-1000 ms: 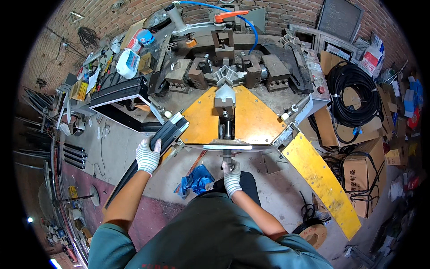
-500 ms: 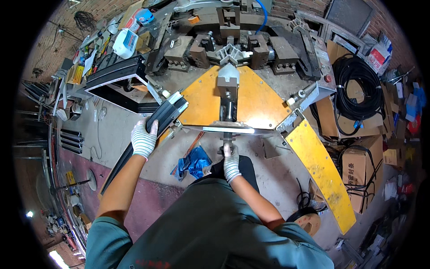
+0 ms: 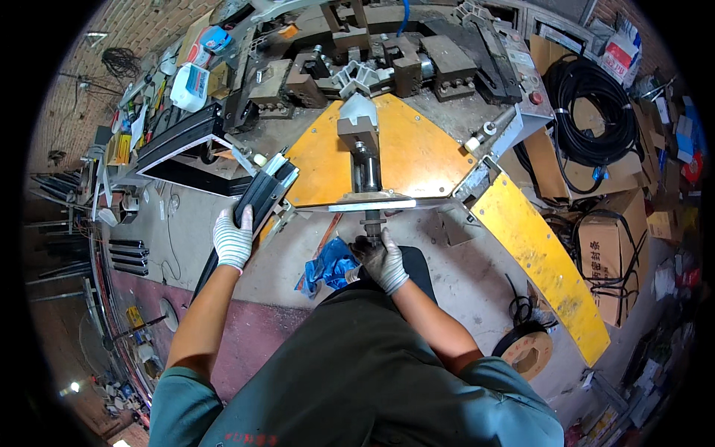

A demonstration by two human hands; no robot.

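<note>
My left hand (image 3: 233,238), in a striped knit glove, is closed around a long black metal profile (image 3: 260,195). The profile's bare silver end (image 3: 281,167) rests at the left edge of the yellow machine table (image 3: 313,167). In front of the table, my gloved right hand (image 3: 385,266) is at the lower end of a screw shaft (image 3: 373,223), its fingers curled about the end; the grip itself is mostly hidden. The shaft runs toward a metal clamp block (image 3: 359,134) in the table's central slot. Behind that block sits a silver profile corner piece (image 3: 362,77).
A black frame (image 3: 179,123) stands left of the table. A yellow side wing (image 3: 540,261) slants down on the right, near a coil of black hose (image 3: 588,112) and a cardboard box (image 3: 612,253). Blue plastic wrapping (image 3: 330,262) lies below the table. Steel blocks (image 3: 450,67) line the back.
My right hand has turned at the shaft end, so its darkened palm side now shows. My left hand keeps its hold on the profile. The whole view has tilted slightly.
</note>
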